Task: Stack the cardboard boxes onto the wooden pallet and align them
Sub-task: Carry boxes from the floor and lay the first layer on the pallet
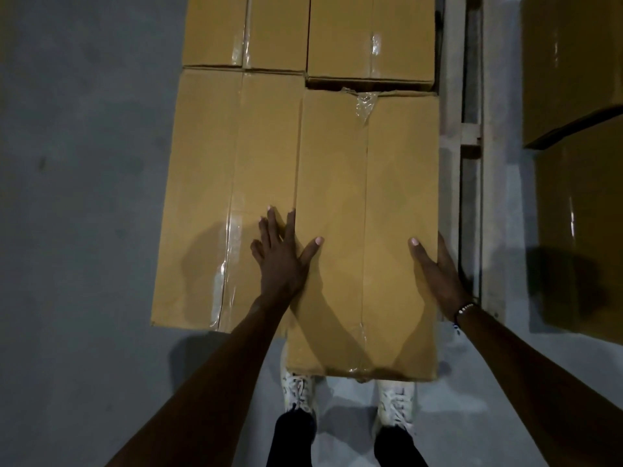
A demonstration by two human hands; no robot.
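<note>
— Where's the box?

— The near right cardboard box (365, 237) lies among the stacked boxes, touching the near left box (229, 197), its near end jutting out toward my white sneakers (298, 392).

— And your hands?

— My left hand (281, 254) lies flat, fingers spread over the seam between both boxes. My right hand (438, 267) clasps the right edge, thumb on top, beside the wooden pallet (453, 123).

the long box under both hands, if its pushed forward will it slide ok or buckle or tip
The long box will probably slide flat rather than tip, since it lies low and wide. It may flex a little: its far end looks crumpled near the tape. The left hand and right hand at its sides should keep it straight.
</note>
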